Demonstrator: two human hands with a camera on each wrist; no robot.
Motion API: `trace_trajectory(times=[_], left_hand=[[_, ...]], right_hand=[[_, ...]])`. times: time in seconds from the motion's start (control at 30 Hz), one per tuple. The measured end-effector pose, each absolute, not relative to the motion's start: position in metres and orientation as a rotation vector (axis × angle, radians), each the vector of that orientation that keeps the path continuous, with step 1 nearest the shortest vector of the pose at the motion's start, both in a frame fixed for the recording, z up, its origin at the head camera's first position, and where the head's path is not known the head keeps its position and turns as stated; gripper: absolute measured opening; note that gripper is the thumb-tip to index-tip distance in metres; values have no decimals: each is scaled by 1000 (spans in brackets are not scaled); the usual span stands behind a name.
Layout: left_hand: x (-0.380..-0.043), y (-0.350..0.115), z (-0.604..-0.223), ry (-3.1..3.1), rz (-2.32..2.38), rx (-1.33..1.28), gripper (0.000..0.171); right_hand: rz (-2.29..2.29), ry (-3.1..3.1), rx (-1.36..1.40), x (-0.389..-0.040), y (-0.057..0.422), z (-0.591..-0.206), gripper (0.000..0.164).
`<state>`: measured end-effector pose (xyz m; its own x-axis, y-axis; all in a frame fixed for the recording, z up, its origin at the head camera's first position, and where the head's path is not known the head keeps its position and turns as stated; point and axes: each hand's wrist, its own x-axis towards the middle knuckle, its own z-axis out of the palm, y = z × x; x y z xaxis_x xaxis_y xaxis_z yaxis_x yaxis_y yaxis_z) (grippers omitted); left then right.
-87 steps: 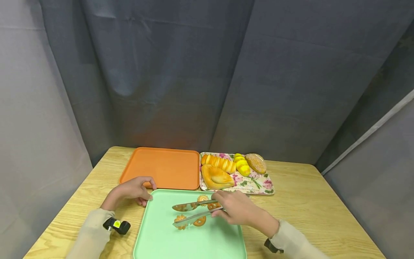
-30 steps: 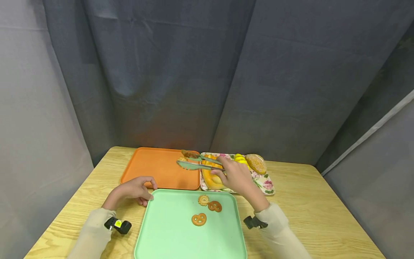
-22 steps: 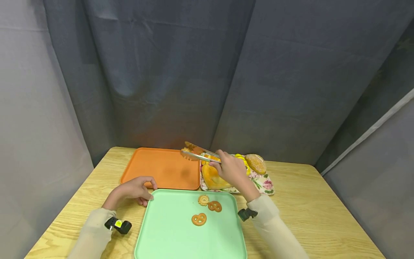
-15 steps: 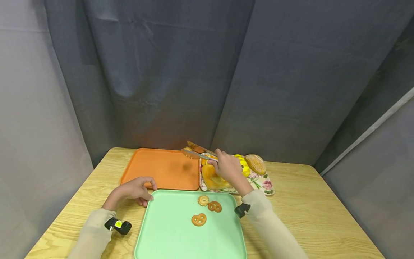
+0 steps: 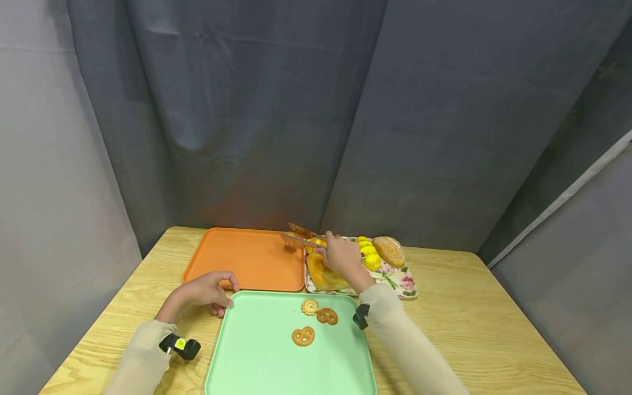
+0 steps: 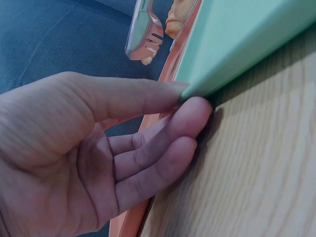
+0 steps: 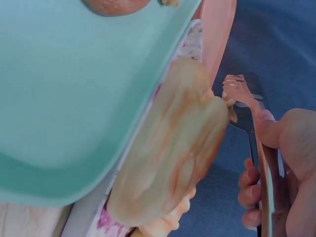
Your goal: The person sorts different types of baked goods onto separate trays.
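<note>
My right hand grips metal serving tongs over the back of the table. Between their slotted ends is a small cookie, mostly hidden by the metal. The tong tips hang over the right back corner of the orange tray. My left hand pinches the back left corner of the green tray, thumb on the rim and fingertips below, as the left wrist view shows. On the green tray lie a round scalloped cookie, a darker pretzel cookie and a lighter pretzel cookie.
A floral tray behind the green one bears a folded bread, a ridged loaf partly behind my right hand, a yellow segmented bun and a sesame bun. A grey curtain hangs along the table's back edge.
The tongs have lifted a scalloped cookie off the green tray, carried it back to the orange tray, and lately sunk lower there. My left hand has stayed at the tray corner.
</note>
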<state>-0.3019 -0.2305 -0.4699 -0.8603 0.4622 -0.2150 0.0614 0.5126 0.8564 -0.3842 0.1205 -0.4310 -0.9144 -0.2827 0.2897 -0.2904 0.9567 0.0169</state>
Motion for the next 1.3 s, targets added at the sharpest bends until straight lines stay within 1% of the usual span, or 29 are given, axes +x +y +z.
trace_trajectory(times=[0.47,0.8,1.0,1.3], left_hand=[[-300,-228,-467,2332,1303,443,26],[-298,-226,-464,2332,1312,451,26],[-298,-227,-464,2335,1307,452,26],[-299,-230,-466,2347,1284,453,25]], right_hand=[[-72,-2884,367,-392,115,-439,44],[-93,-2889,356,-392,114,-436,46],[-95,-2889,399,-388,117,-433,43],[-114,-2793,517,-372,128,-427,44]])
